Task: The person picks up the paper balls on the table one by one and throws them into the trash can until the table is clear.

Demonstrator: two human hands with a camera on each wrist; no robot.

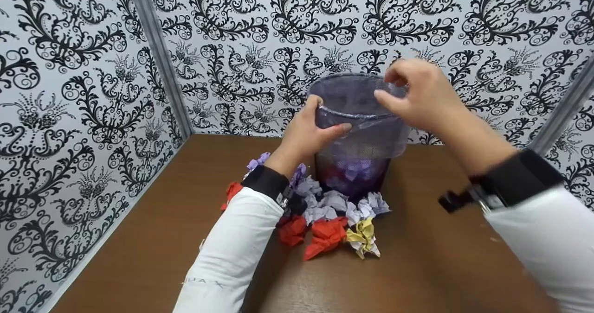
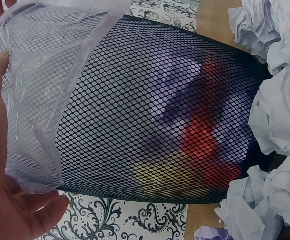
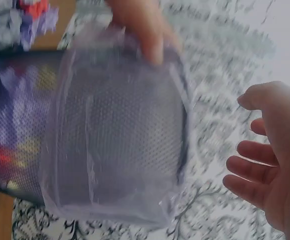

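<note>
A black mesh wastebasket (image 1: 355,164) stands with a clear plastic bag (image 1: 371,137) folded over its rim. Crumpled purple, red and yellow paper shows through the mesh (image 2: 185,125) in the left wrist view. My left hand (image 1: 306,130) grips the bag-covered rim at its near left side. Above the right side of the rim is my right hand (image 1: 422,92), fingers loosely bent and holding nothing. In the right wrist view, that right hand (image 3: 270,160) is apart from the bag (image 3: 120,135), its fingers spread.
Crumpled paper balls lie at the wastebasket's foot: white (image 1: 332,201), red (image 1: 326,235), yellow (image 1: 363,237) and purple (image 1: 260,160). They rest on a brown table (image 1: 185,239). Patterned wall panels (image 1: 236,67) stand behind and at the left.
</note>
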